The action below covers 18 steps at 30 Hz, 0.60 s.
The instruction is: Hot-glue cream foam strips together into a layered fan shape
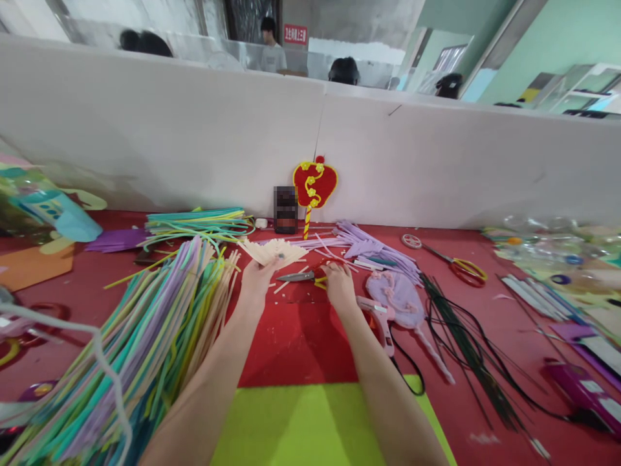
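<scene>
Between the fingers of my left hand (262,270) is a cream fan-shaped piece (274,251), which seems to be made of pipe cleaners laid side by side. My right hand (338,279) grips the handles of a pair of scissors (301,277), whose blades point left toward the cream piece. Small cream offcuts (287,285) lie on the red table around the blades. Close to my right forearm are a pink glue gun (381,310) and a lilac fan-shaped craft (395,294).
A large heap of coloured pipe cleaners (145,323) covers the left side. A red and yellow fan craft (315,184) stands against the white partition (218,142). To the right lie more scissors (453,262), dark green stems (470,349) and a magenta glue gun (587,388).
</scene>
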### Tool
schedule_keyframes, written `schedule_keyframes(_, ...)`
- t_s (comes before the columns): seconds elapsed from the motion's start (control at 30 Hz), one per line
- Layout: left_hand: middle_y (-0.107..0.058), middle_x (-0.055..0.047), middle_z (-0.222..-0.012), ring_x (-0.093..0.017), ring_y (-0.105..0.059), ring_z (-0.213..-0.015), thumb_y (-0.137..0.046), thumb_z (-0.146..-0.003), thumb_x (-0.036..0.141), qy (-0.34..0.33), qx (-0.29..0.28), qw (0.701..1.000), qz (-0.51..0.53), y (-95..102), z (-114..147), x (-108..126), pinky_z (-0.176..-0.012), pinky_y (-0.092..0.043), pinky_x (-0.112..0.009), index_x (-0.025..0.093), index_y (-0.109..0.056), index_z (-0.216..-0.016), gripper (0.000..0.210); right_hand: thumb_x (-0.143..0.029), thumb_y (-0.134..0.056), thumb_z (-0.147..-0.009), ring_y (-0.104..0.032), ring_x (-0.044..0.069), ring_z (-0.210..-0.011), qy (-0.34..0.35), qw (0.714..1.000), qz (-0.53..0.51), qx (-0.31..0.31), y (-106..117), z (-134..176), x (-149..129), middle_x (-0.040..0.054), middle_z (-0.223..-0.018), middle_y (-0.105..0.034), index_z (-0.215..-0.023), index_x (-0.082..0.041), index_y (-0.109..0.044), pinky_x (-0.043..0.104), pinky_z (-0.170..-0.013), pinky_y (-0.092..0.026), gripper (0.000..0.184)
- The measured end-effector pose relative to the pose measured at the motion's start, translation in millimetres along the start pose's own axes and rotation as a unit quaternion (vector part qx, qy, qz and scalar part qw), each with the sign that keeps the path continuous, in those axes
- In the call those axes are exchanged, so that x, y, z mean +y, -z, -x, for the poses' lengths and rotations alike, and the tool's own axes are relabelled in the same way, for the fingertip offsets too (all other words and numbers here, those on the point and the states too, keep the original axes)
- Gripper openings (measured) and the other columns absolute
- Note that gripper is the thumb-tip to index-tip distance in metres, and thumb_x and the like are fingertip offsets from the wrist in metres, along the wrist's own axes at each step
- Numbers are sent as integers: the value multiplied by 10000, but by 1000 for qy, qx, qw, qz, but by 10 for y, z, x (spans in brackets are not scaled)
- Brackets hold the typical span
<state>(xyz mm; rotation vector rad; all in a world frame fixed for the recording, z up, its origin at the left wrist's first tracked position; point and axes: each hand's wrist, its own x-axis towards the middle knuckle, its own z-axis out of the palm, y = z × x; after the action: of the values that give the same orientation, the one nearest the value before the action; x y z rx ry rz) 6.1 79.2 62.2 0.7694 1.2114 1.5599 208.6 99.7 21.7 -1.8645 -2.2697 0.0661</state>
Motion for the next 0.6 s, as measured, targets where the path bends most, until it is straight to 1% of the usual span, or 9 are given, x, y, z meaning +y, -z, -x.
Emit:
schedule_keyframes(0.1, -729, -94, -1026, -230, -675, -963, -831, -567, 359, 3, 2, 1000, 2, 3, -15, -15, -899, -493, -354, 148, -707, -998, 496, -61, -361, -892, -510, 226, -1172, 8, 1000, 5, 10, 50, 28, -85, 152, -1274, -577, -1264, -126, -564, 392, -1064, -255, 429)
schedule_keyframes(0.17, -725, -97, -1035, -231, -672, -966, -831, -562, 362, 6, 5, 1000, 5, 2, -28, -31, -892, -492, -350, 144, -702, -1001, 507, -67, -333, -908, -509, 226, -1156, 31, 999, 7, 17, 93, 51, -177, 149, -1278, -566, -1259, -132, -562, 367, -1025, -302, 424)
schedule_keyframes(0.27, -720, -102, -1049, -229, -666, -974, -834, -547, 369, 6, 7, 1000, 16, -4, -41, -39, -876, -494, -333, 135, -697, -977, 509, -109, -336, -940, -534, 193, -1082, 107, 994, 8, 4, 109, 68, -395, 91, -1225, -595, -1198, -198, -599, 293, -936, -371, 379)
schedule_keyframes(0.37, -721, -104, -1039, -232, -670, -964, -842, -513, 377, 7, 3, 1000, 30, -4, -39, 0, -850, -502, -323, 131, -693, -936, 512, -144, -397, -941, -552, 187, -1023, 184, 982, 17, -30, 44, 38, -675, 55, -1116, -636, -1080, -230, -653, 272, -870, -406, 304)
schedule_keyframes(0.43, -719, -93, -1052, -228, -667, -979, -842, -506, 372, 4, -2, 999, 39, 8, -23, 59, -845, -504, -312, 146, -689, -938, 511, -147, -423, -933, -555, 203, -1006, 212, 976, 28, -47, -12, 3, -850, 63, -1067, -645, -1017, -215, -670, 292, -849, -418, 271)
schedule_keyframes(0.5, -714, -76, -1075, -217, -659, -1005, -829, -528, 368, -1, -2, 999, 47, 26, 10, 144, -841, -503, -295, 170, -685, -964, 500, -125, -429, -922, -544, 225, -1020, 224, 972, 42, -53, -50, -30, -983, 92, -1080, -633, -1007, -183, -667, 328, -860, -419, 260)
schedule_keyframes(0.6, -711, -68, -1087, -218, -655, -1019, -800, -575, 358, -13, -8, 998, 58, 48, 87, 309, -825, -509, -287, 187, -687, -1005, 476, -98, -446, -901, -511, 254, -1072, 237, 968, 63, -57, -62, -68, -1084, 143, -1140, -604, -1028, -133, -657, 380, -894, -407, 249)
